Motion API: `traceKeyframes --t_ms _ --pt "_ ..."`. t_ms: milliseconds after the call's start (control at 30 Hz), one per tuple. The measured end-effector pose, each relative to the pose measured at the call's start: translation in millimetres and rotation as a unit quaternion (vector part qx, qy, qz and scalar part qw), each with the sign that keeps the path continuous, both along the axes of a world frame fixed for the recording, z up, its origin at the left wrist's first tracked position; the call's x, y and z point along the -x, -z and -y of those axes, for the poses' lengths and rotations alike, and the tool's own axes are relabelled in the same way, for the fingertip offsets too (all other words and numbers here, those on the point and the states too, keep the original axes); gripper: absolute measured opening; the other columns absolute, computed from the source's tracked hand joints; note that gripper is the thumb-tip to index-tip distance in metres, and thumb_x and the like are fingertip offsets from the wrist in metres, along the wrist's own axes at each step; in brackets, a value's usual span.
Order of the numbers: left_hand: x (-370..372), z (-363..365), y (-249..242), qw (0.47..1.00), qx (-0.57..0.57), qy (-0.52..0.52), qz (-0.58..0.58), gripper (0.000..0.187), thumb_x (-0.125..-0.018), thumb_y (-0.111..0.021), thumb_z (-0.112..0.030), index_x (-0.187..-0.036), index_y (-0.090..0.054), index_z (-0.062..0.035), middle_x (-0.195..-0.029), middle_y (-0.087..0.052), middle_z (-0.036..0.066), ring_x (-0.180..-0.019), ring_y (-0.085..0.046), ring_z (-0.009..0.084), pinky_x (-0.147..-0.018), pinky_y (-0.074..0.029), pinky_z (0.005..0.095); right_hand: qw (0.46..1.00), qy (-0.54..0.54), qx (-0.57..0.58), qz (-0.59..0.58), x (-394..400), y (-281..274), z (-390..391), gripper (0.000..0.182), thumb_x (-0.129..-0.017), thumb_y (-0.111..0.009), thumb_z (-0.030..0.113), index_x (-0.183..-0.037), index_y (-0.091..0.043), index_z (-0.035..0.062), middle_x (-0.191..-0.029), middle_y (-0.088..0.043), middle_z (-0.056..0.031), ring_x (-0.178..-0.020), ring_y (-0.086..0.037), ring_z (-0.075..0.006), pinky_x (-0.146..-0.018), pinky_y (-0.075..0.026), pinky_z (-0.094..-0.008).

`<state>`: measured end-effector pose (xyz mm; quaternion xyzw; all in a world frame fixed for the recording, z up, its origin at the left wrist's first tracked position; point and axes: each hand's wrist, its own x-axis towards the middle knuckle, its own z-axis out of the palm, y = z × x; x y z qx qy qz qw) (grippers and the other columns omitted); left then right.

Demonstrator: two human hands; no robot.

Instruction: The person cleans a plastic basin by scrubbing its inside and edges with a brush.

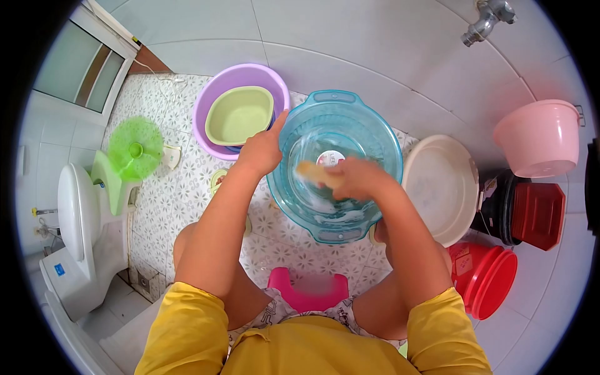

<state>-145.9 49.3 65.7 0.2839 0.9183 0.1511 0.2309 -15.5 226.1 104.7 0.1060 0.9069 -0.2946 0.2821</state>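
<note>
Purple basin stands leftmost on the tiled floor, the left hand grasps the blue basin rim, the right hand clenches a tan sponge inside; wet plastic could slip and tip.

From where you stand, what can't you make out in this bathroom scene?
- Head view: the thing in the right hand is blurred by motion; only a tan shape shows.
- The label in the blue basin is too small to read.
- The tap is cut off by the top edge.
- The pink stool is partly hidden by the legs.
- The left hand grips the basin rim.
</note>
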Motion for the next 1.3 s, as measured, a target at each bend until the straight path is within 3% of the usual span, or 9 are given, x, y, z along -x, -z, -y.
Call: traceKeyframes --t_ms 67,367,567,700,800,900,967,1067,1300 --pt "0.1 2.2 2.9 1.0 -0.007 0.001 -0.004 0.082 -0.072 -0.049 0.004 -0.144 -0.02 -0.0222 -0.096 -0.062 0.024 -0.088 -0.061 0.0387 -0.08 -0.048 0.0465 0.986 -0.02 0.059 0.155 -4.8 -12.5 -1.1 0.049 -0.066 -0.067 0.026 -0.115 -0.064 0.0177 -0.079 -0.065 -0.0106 -0.072 -0.065 -0.0216 -0.069 -0.051 -0.036" --pt "-1.1 -3.7 -10.8 0.999 0.028 -0.011 0.04 0.075 -0.081 -0.049 0.0 -0.145 -0.017 -0.0233 -0.107 -0.059 0.025 -0.1 -0.057 0.039 -0.087 -0.044 0.044 0.987 0.067 -0.065 -0.132 -3.5 39.0 -3.7 0.036 -0.072 -0.064 0.029 -0.105 -0.063 0.0137 -0.091 -0.063 -0.0146 -0.086 -0.062 -0.0335 -0.076 -0.049 -0.0432" --pt "-0.3 -3.6 -9.2 0.999 0.034 -0.008 0.034 0.075 -0.081 -0.05 -0.001 -0.145 -0.017 -0.023 -0.104 -0.06 0.024 -0.097 -0.058 0.0389 -0.085 -0.045 0.0442 0.995 -0.057 0.057 0.056 -8.6 1.9 8.8 0.031 -0.071 -0.064 0.027 -0.098 -0.064 0.0124 -0.092 -0.063 -0.0138 -0.087 -0.062 -0.0342 -0.077 -0.049 -0.0434" --pt "0.1 -3.1 -8.7 0.999 0.03 -0.01 0.036 0.075 -0.081 -0.05 -0.001 -0.145 -0.018 -0.0231 -0.104 -0.061 0.024 -0.097 -0.058 0.0392 -0.085 -0.046 0.0444 0.991 -0.097 0.095 0.003 -10.0 23.2 -4.2 0.03 -0.071 -0.063 0.027 -0.097 -0.065 0.0117 -0.091 -0.064 -0.0146 -0.087 -0.062 -0.0349 -0.077 -0.049 -0.0435" --pt "0.6 0.6 -1.1 1.0 0.001 0.005 0.001 0.082 -0.072 -0.049 0.003 -0.144 -0.02 -0.0216 -0.095 -0.063 0.023 -0.087 -0.062 0.0381 -0.079 -0.049 0.0461 0.989 0.079 0.001 -0.121 -3.1 15.0 7.7 0.031 -0.072 -0.063 0.027 -0.099 -0.065 0.012 -0.091 -0.065 -0.0165 -0.087 -0.062 -0.0353 -0.077 -0.049 -0.0434" --pt "1.0 -0.4 0.4 1.0 -0.001 0.004 0.001 0.082 -0.072 -0.05 0.003 -0.144 -0.02 -0.0217 -0.094 -0.063 0.023 -0.087 -0.062 0.0382 -0.079 -0.049 0.046 0.989 0.081 -0.039 -0.115 -2.4 15.7 8.5 0.029 -0.073 -0.061 0.027 -0.098 -0.065 0.012 -0.093 -0.065 -0.018 -0.086 -0.062 -0.0357 -0.078 -0.049 -0.0446" --pt "0.9 -0.8 -0.1 1.0 0.0 0.003 0.002 0.082 -0.072 -0.05 0.003 -0.144 -0.02 -0.0218 -0.094 -0.063 0.023 -0.087 -0.062 0.0383 -0.078 -0.049 0.046 0.998 0.048 0.004 0.035 -3.5 10.2 7.3 0.044 -0.071 -0.061 0.022 -0.115 -0.062 0.0205 -0.077 -0.063 -0.0125 -0.063 -0.063 -0.0244 -0.056 -0.051 -0.0358" --pt "0.7 -0.3 -2.3 1.0 0.006 0.0 0.004 0.082 -0.072 -0.049 0.003 -0.144 -0.02 -0.0217 -0.094 -0.063 0.023 -0.087 -0.062 0.0383 -0.078 -0.049 0.0459 0.987 -0.032 0.046 0.152 -9.7 -12.8 0.5 0.037 -0.07 -0.065 0.029 -0.105 -0.065 0.0162 -0.086 -0.065 -0.0156 -0.072 -0.064 -0.0321 -0.066 -0.051 -0.0393" --pt "0.3 -1.3 -2.4 1.0 0.011 0.002 0.002 0.081 -0.072 -0.049 0.003 -0.144 -0.021 -0.0209 -0.094 -0.063 0.023 -0.086 -0.062 0.0382 -0.079 -0.048 0.0456 0.995 0.071 0.033 0.055 -4.5 6.7 -7.2 0.042 -0.067 -0.067 0.029 -0.108 -0.065 0.0177 -0.082 -0.065 -0.0137 -0.07 -0.064 -0.0296 -0.065 -0.051 -0.0372"
